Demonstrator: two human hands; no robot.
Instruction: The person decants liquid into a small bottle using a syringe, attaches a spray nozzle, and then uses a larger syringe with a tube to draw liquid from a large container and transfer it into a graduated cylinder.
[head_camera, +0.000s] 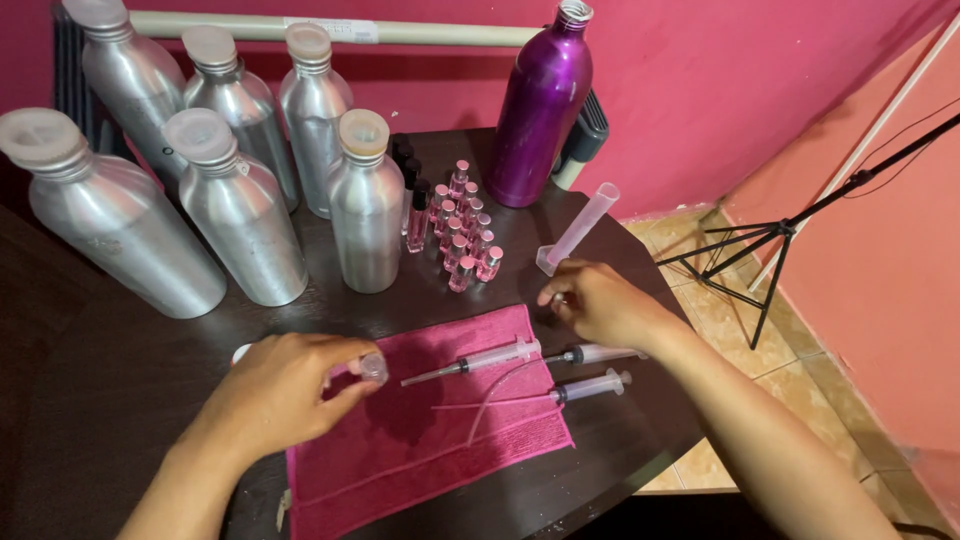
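1. Aluminium bottles, six, capped: standing at the table's far left.
2. Left hand: fingers closing around a small clear vial, which is hovering at the pink cloth's left edge.
3. Syringes, three: lying on the cloth's right part (one trailing a thin tube).
4. Small pink vials: standing clustered behind the cloth.
5. Right hand: fingertips pinching something tiny; what it is, I cannot tell.
6. Measuring cylinder and purple bottle: standing beyond it.
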